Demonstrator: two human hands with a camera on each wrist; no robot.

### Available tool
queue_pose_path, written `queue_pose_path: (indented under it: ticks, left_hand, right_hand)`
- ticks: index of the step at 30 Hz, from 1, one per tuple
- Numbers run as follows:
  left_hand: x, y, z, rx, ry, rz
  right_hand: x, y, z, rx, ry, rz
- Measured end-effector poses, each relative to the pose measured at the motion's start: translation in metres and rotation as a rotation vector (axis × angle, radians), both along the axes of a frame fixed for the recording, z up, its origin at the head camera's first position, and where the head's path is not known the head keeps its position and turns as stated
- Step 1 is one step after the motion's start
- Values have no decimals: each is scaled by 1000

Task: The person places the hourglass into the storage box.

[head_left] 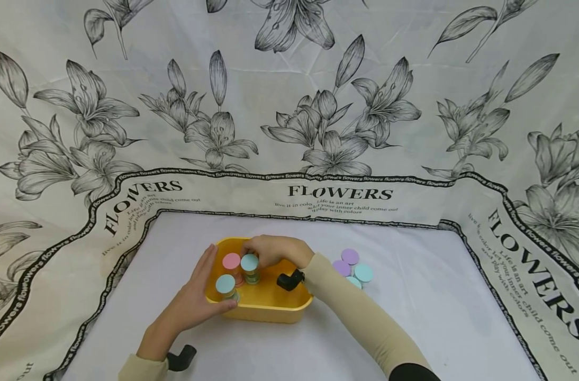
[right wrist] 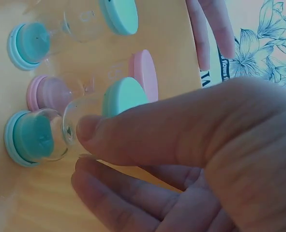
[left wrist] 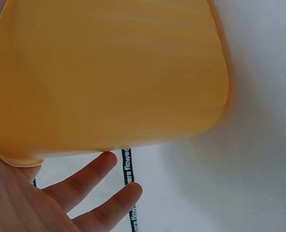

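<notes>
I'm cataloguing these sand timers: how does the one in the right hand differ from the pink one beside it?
The held timer has mint caps, the pink timer pink ones. The right hand pinches the held timer; neither hand grips the pink timer. In the head view, the held timer is right of the pink timer. Both are upright in the yellow bin, clear glass between round caps.

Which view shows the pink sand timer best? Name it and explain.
The right wrist view: the pink sand timer appears close and side-on, both ends visible, though a turquoise sand timer partly covers it. The head view shows it smaller, mainly its top. The left wrist view shows none of it.
</notes>
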State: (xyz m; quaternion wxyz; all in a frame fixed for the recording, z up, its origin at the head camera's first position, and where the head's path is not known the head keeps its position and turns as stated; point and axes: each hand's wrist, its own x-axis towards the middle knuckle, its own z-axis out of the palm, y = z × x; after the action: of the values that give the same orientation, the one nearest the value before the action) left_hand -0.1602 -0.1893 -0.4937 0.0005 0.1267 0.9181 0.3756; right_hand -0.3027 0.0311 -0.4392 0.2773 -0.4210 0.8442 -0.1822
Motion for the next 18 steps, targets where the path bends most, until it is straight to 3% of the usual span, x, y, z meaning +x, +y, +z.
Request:
queue_pose_path:
  ticks: [7,13,18]
  left_hand:
    - [0,0,-1,5,0,0]
    - [0,1,0,-11,-6,12]
    - [0,2,1,-15,-8,22]
  right_hand:
    - [5,4,12,-8,40,5]
    - [13,28,40,-185,-36,-49]
    - [22,74,53,-321,-5,-146]
